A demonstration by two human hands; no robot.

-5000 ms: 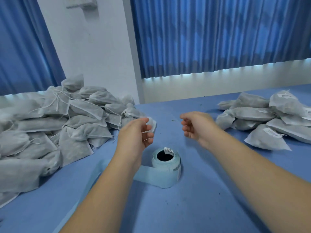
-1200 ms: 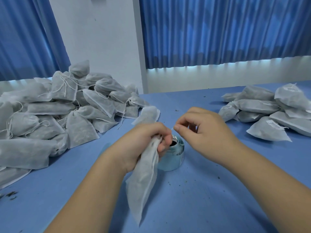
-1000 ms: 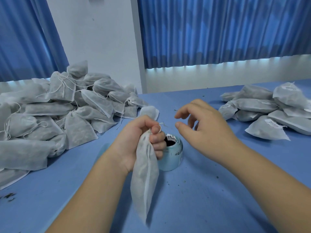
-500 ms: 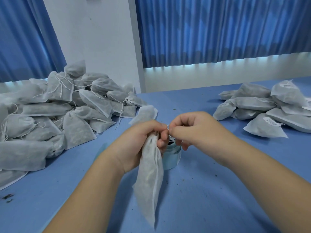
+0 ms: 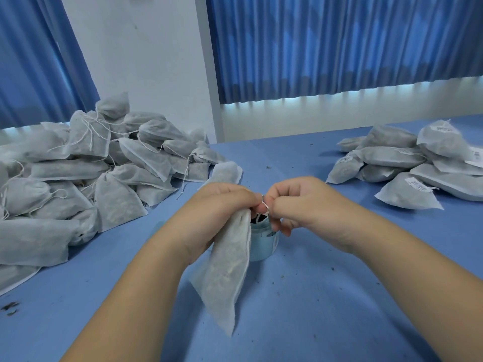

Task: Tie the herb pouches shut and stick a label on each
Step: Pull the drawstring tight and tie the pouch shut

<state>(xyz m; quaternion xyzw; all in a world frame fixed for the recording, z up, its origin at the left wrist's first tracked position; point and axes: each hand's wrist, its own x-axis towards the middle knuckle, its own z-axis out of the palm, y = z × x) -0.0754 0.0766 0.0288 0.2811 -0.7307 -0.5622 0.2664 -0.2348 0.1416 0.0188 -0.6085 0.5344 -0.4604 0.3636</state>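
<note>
While the left hand (image 5: 222, 205) is gripping the gathered neck of one herb pouch (image 5: 227, 273), fingers curled round the fabric, the right hand (image 5: 303, 205) is pinching the white drawstring (image 5: 265, 205) between thumb and forefinger right at the pouch's mouth. The pouch is hanging from the left fist above the bench (image 5: 326, 309), its lower corner pointing down, and it is partly covering the roll of labels (image 5: 265, 244) standing just behind it. This is looking like the tying step: the string is forming a small loop between the two hands, though whether a knot is already closed I cannot tell. No label is showing on the side of this pouch facing the camera, so sticking is probably waiting for it.

Most of the job is lying ahead, by my reading. A large heap of pouches (image 5: 91, 184) is sitting on the left of the bench, many trailing loose strings and none showing a label, so these are likely waiting their turn. A smaller heap (image 5: 407, 165) is lying on the right, well apart from the hands, and several pouches in it are carrying white labels, so those are appearing finished. Dark herb crumbs (image 5: 10, 308) are lying scattered on the bench.
</note>
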